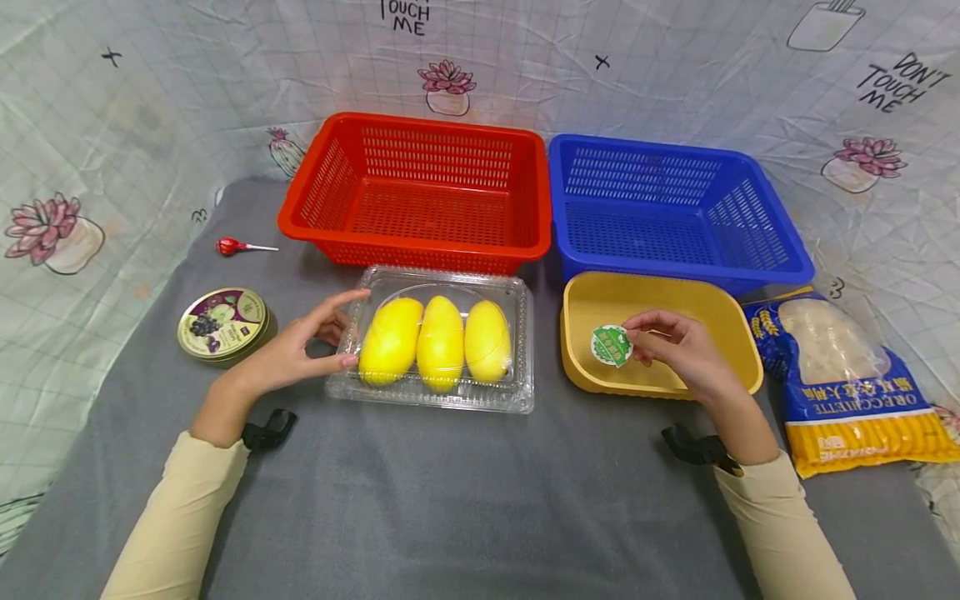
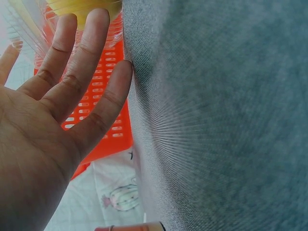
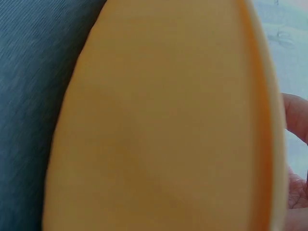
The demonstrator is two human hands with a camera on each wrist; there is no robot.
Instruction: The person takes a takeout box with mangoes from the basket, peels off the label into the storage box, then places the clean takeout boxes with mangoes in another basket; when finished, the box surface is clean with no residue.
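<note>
A clear plastic clamshell box [image 1: 522,333] with three yellow mangoes [image 1: 441,343] lies in front of the red basket. My left hand [image 1: 303,346] is at its left side, thumb and fingers spread and touching its edge; in the left wrist view the fingers [image 2: 91,45] look fairly straight. Above the yellow tub [image 1: 738,333] my right hand [image 1: 678,350] pinches a round green-and-white sticker [image 1: 612,346] between thumb and fingers. In the right wrist view the tub's wall [image 3: 159,115] hides most of that hand, and the sticker is not visible there.
A red basket [image 1: 416,252] and a blue basket [image 1: 682,271] stand side by side at the back. On the left are a round candy tin [image 1: 225,325] and a red lollipop [image 1: 228,246]. A blue-and-yellow orecchiette pasta bag [image 1: 862,400] lies right of the tub.
</note>
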